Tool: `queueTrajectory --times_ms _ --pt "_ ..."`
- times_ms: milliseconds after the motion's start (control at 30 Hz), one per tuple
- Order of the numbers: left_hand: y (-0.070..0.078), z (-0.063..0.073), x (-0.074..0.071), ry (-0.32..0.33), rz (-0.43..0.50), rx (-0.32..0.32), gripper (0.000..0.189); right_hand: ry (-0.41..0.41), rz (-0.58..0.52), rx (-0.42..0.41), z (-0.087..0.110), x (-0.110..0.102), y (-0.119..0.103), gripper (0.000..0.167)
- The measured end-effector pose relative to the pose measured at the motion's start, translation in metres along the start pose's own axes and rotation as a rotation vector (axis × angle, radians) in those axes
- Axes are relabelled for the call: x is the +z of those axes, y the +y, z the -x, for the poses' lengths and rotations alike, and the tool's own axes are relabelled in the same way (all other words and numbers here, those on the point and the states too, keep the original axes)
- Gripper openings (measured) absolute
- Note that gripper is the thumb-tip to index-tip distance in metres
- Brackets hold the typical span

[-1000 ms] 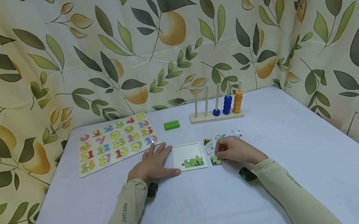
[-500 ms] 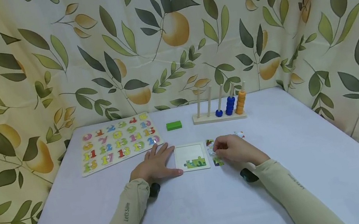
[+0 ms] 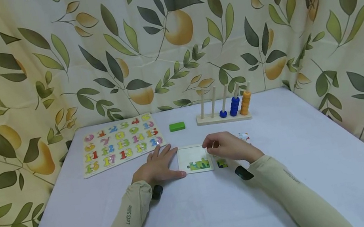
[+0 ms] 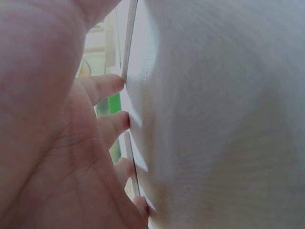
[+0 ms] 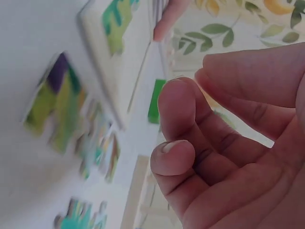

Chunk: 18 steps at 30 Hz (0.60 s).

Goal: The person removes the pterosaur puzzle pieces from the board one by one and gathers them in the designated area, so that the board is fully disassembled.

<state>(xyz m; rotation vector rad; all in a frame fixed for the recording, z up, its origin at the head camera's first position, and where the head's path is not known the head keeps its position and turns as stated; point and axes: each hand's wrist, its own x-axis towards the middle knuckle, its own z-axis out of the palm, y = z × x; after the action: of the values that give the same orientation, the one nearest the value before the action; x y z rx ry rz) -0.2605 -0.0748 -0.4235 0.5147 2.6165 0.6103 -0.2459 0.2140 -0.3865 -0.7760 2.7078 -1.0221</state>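
A small white puzzle tray [image 3: 188, 153] lies flat, with joined green jigsaw pieces [image 3: 199, 164] along its lower right. My left hand [image 3: 156, 166] lies spread at the tray's left, thumb at its lower left corner. In the left wrist view, fingertips [image 4: 122, 120] touch a thin board edge. My right hand [image 3: 230, 146] hovers at the tray's right edge, fingers loosely bent; the right wrist view shows nothing between them. Loose jigsaw pieces lie right of the tray: a green and purple one [image 5: 57, 107], others beside it [image 5: 97, 138], partly hidden by the hand in the head view.
A number puzzle board [image 3: 122, 144] lies at the back left. Behind the tray are a green block [image 3: 177, 126] and a bead stand [image 3: 224, 117] with blue and orange beads on upright pegs. A leaf-patterned curtain [image 3: 167, 67] hangs behind the table.
My right hand has moved from the loose green piece up and left to the tray's right edge. The left hand has stayed at the tray. The view has shifted slightly.
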Motion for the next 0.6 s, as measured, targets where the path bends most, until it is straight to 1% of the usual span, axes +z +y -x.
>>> queueTrajectory --times_ms 133,300,467,600 --pt "0.0 0.0 0.0 0.002 0.003 0.0 0.105 -0.041 -0.007 -0.033 -0.01 0.004 -0.009 0.019" --pt "-0.001 0.0 0.0 0.003 -0.008 0.001 0.104 -0.11 -0.009 -0.038 -0.023 0.012 -0.017 0.025" --pt "0.0 0.001 -0.001 0.004 -0.008 -0.004 0.103 -0.166 -0.015 -0.031 -0.029 0.02 -0.021 0.033" --pt "0.001 0.002 -0.001 -0.002 -0.008 -0.006 0.103 -0.192 0.001 0.003 -0.03 0.026 -0.021 0.037"
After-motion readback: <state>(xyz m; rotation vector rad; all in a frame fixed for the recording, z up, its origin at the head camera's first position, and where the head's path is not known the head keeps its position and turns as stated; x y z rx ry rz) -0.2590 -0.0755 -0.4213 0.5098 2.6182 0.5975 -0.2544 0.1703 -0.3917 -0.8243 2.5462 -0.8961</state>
